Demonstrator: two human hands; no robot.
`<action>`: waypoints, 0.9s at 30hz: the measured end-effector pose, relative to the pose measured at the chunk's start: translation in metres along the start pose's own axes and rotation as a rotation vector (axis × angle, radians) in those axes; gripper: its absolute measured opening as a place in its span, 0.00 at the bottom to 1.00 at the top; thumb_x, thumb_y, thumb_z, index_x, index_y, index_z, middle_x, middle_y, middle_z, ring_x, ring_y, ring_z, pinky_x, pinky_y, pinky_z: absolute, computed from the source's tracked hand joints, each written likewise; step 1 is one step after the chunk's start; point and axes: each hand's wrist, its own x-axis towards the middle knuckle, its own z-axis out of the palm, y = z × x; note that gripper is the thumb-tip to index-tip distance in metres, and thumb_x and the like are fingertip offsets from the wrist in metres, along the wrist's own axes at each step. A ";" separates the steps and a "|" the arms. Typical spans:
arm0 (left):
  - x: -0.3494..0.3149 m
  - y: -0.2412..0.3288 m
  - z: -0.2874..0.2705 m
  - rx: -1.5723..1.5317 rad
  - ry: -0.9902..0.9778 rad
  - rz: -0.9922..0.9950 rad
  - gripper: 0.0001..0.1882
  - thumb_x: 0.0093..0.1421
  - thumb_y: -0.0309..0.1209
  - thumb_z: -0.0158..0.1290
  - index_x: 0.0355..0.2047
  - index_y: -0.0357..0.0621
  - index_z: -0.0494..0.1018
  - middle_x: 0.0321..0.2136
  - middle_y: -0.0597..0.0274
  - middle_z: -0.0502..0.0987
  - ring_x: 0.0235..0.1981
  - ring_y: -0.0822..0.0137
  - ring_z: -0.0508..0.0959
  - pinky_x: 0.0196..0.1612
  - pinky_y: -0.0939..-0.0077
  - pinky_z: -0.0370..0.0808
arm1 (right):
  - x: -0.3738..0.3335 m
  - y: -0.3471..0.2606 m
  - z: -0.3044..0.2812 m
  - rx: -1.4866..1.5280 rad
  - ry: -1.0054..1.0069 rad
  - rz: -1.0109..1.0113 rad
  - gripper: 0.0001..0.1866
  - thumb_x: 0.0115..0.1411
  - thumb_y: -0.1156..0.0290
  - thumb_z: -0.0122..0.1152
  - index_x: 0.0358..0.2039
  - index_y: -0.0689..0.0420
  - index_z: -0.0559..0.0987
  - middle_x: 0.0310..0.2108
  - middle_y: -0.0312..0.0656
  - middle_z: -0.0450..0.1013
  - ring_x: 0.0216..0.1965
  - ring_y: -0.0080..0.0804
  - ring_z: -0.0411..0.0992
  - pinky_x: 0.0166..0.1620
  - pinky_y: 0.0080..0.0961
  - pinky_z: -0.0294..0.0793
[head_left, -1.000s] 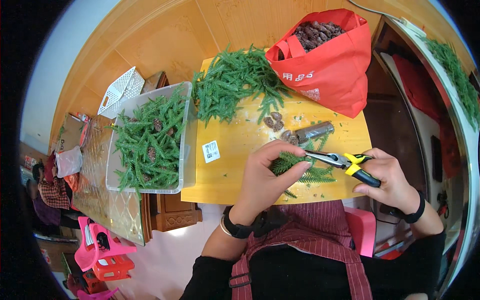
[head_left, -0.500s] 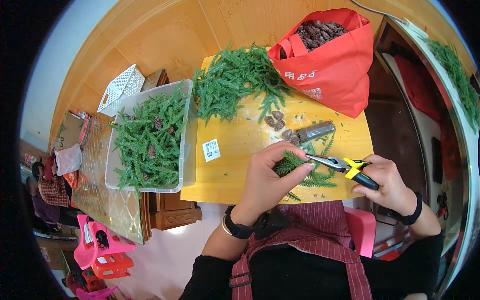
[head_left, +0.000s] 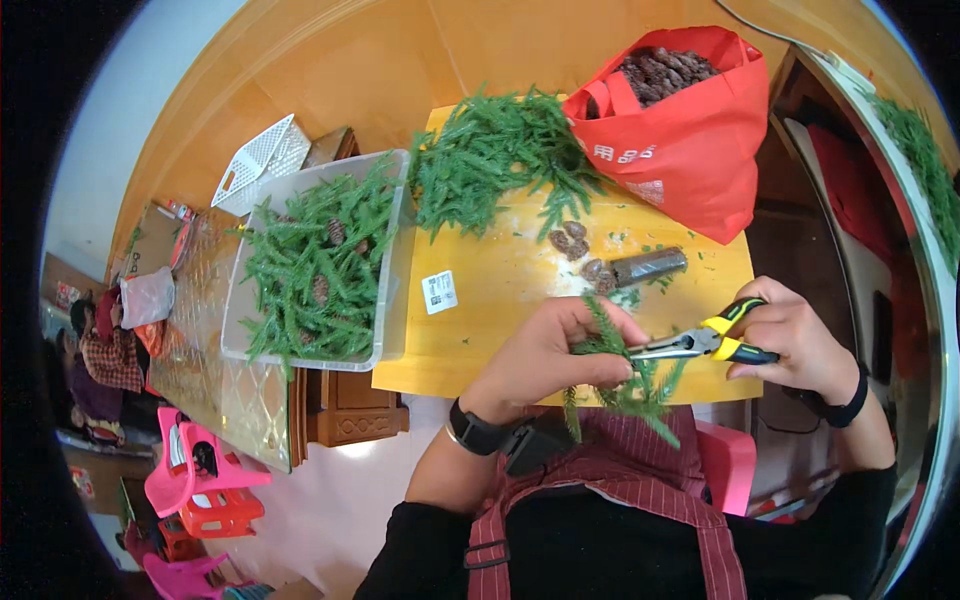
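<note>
My left hand [head_left: 545, 355] pinches a green fir sprig [head_left: 625, 385] at the near edge of the yellow table [head_left: 500, 290]. My right hand [head_left: 795, 335] grips yellow-handled pliers [head_left: 700, 345], whose jaws point left and meet the sprig by my left fingers. Several pine cones [head_left: 580, 250] and a dark roll [head_left: 650, 267] lie on the table just beyond my hands. Farther back sits a pile of green fir branches [head_left: 500, 160].
A red bag [head_left: 690, 130] full of pine cones stands at the table's far right. A clear plastic bin [head_left: 320, 270] with fir sprigs and cones sits to the left, a white basket [head_left: 262, 160] behind it. Pink plastic chairs [head_left: 200, 480] stand on the floor lower left.
Both hands have drawn slightly toward me with the sprig and pliers, now at the table's near edge; the sprig hangs lower over my apron.
</note>
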 end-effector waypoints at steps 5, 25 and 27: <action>0.001 -0.011 -0.003 -0.009 -0.254 0.053 0.15 0.44 0.19 0.57 0.35 0.39 0.71 0.31 0.66 0.74 0.33 0.76 0.73 0.37 0.82 0.70 | 0.002 -0.003 0.002 -0.045 -0.002 -0.100 0.19 0.44 0.54 0.65 0.18 0.58 0.72 0.18 0.39 0.68 0.28 0.41 0.69 0.38 0.35 0.67; -0.098 0.097 -0.073 0.745 0.727 0.558 0.10 0.52 0.26 0.54 0.36 0.39 0.71 0.29 0.65 0.74 0.31 0.76 0.73 0.35 0.81 0.71 | -0.049 0.010 0.054 -0.013 0.131 0.653 0.11 0.53 0.71 0.55 0.27 0.68 0.67 0.26 0.54 0.64 0.29 0.51 0.63 0.34 0.35 0.64; -0.132 0.114 -0.102 0.993 1.059 0.556 0.12 0.50 0.26 0.54 0.36 0.39 0.71 0.30 0.61 0.75 0.33 0.71 0.74 0.36 0.76 0.70 | -0.040 0.004 0.066 -0.077 0.092 0.622 0.11 0.53 0.72 0.54 0.28 0.68 0.67 0.29 0.57 0.64 0.33 0.52 0.63 0.38 0.38 0.63</action>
